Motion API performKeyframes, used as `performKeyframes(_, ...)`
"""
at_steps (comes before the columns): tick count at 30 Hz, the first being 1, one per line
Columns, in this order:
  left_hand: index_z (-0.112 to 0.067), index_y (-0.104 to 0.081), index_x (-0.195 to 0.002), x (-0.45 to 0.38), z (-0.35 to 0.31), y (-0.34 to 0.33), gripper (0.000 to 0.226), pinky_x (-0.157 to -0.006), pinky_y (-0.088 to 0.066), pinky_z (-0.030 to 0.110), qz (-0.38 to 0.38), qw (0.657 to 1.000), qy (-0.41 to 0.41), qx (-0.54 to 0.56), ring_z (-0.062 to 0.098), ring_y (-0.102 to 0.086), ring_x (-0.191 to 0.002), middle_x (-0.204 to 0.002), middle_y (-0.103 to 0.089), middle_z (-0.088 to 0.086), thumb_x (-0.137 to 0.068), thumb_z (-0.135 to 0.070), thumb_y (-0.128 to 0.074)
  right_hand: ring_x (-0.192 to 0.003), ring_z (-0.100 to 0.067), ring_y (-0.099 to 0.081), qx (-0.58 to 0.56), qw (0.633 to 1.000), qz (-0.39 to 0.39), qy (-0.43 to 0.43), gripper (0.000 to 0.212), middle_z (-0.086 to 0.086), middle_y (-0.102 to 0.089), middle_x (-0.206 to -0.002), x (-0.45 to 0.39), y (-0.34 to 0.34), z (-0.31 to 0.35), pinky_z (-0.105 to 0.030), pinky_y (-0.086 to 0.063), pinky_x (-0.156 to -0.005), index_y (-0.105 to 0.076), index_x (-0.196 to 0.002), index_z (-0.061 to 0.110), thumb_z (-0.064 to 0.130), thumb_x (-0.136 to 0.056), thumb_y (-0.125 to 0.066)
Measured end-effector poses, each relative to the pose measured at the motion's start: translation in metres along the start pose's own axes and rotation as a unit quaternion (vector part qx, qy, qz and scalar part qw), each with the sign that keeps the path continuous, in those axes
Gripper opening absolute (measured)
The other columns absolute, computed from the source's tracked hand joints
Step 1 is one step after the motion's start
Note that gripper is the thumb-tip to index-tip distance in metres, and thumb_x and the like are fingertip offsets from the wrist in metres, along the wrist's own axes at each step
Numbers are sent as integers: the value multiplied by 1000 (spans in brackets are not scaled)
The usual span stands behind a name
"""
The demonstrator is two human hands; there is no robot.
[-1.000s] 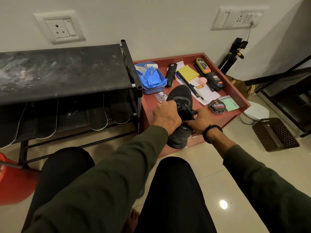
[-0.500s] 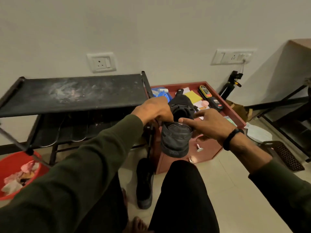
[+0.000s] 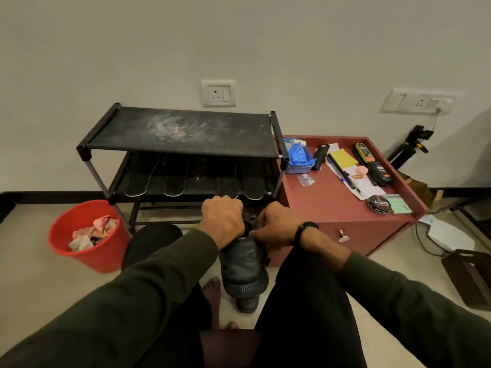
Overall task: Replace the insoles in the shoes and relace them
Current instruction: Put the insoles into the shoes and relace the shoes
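Observation:
A black shoe (image 3: 243, 266) hangs between my knees with its heel toward me. My left hand (image 3: 222, 218) grips its upper from the left. My right hand (image 3: 273, 226), with a black band on the wrist, pinches the shoe's opening from the right. The shoe's front and laces are hidden behind my hands. Under it a second black shoe (image 3: 247, 304) lies on the floor, mostly covered. Several black insoles (image 3: 175, 181) lie side by side on the lower shelf of the black rack (image 3: 183, 131).
A red-brown cabinet (image 3: 332, 203) at the right carries a blue tray (image 3: 297, 158), a polish tin (image 3: 378, 204), brushes, pens and papers. A red bin (image 3: 87, 237) with scraps stands at the left. A brown basket (image 3: 470, 277) and a tripod (image 3: 409, 147) are at the far right.
Both hands carried the shoe off the cabinet top toward me and down between my knees. The view lifted and shifted, so the whole rack and the red bin now show.

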State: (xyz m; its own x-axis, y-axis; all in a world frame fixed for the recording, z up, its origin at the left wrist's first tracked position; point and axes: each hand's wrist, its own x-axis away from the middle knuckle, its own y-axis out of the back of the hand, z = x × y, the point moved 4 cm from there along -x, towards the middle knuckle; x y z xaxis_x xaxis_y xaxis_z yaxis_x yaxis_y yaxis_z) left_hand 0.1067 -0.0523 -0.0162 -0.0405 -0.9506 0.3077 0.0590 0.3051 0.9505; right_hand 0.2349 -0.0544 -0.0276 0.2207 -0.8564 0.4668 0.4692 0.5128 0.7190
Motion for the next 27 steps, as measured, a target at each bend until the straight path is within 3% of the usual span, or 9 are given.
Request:
performKeyframes(7, -23, -59, -122, -35, 37, -78, 55, -86, -57, 35, 125, 975, 60, 171, 22, -69, -99, -109, -68, 3, -80, -51, -79, -51, -12, -68, -8, 997, 50, -52, 19, -2, -69, -71, -54, -57, -19, -17, -47, -40, -72, -91, 10, 28, -85, -72)
performKeyframes(9, -15, -61, -116, -46, 47, -104, 57, -76, -64, 36, 190, 948, 88, 240, 20, -75, -80, -93, -72, 6, -79, -53, -81, -51, -14, -70, -40, 993, 59, -92, 18, -6, -71, -74, -74, -78, -36, -19, -51, -43, -72, -95, 9, 24, -86, -72)
performKeyframes(12, -3, -63, -108, -52, 63, -155, 57, -58, -63, 31, 289, 873, 145, 365, 23, -75, -66, -83, -73, 14, -86, -55, -75, -45, -6, -62, -52, 989, 56, -128, 17, -1, -66, -73, -102, -115, -62, -13, -40, -34, -70, -94, 9, 25, -88, -72)
performKeyframes(14, 1, -63, -117, -54, 70, -187, 62, -56, -61, 27, 332, 827, 171, 421, 20, -70, -61, -81, -71, 15, -92, -56, -68, -52, -8, -61, -58, 985, 64, -150, 16, -2, -66, -72, -123, -141, -75, -13, -39, -35, -69, -86, 12, 27, -88, -74)
performKeyframes(16, 0, -60, -126, -58, 70, -209, 58, -63, -63, 31, 325, 810, 189, 450, 21, -71, -64, -83, -71, 15, -96, -50, -64, -64, -15, -63, -46, 985, 59, -157, 17, -4, -68, -77, -143, -161, -84, -18, -47, -49, -69, -84, 16, 31, -85, -74)
performKeyframes(19, -10, -48, -142, -76, 64, -231, 53, -64, -63, 33, 274, 834, 200, 436, 29, -74, -85, -115, -71, 18, -101, -42, -58, -81, -23, -61, -25, 985, 51, -165, 23, -7, -70, -93, -179, -195, -97, -29, -47, -68, -71, -95, 16, 37, -85, -74)
performKeyframes(21, -19, -28, -158, -86, 54, -241, 62, -88, -59, 38, 267, 866, 164, 390, 35, -62, -118, -151, -47, 17, -104, -38, -51, -84, -24, -58, -44, 984, 37, -169, 27, -11, -69, -100, -198, -216, -104, -29, -42, -70, -69, -105, 13, 35, -89, -71)
performKeyframes(23, -23, -16, -162, -94, 47, -254, 67, -107, -48, 44, 277, 883, 139, 352, 38, -52, -131, -155, -41, 17, -104, -33, -49, -91, -28, -63, -80, 977, 20, -197, 34, -13, -70, -105, -215, -236, -112, -32, -45, -72, -67, -114, 11, 35, -91, -69)
performKeyframes(27, -20, -20, -160, -99, 45, -276, 68, -108, -45, 44, 317, 897, 117, 284, 36, -52, -131, -149, -47, 17, -103, -32, -53, -108, -33, -63, -134, 963, -22, -234, 46, -14, -67, -119, -234, -263, -121, -41, -54, -91, -59, -130, 11, 32, -91, -70)
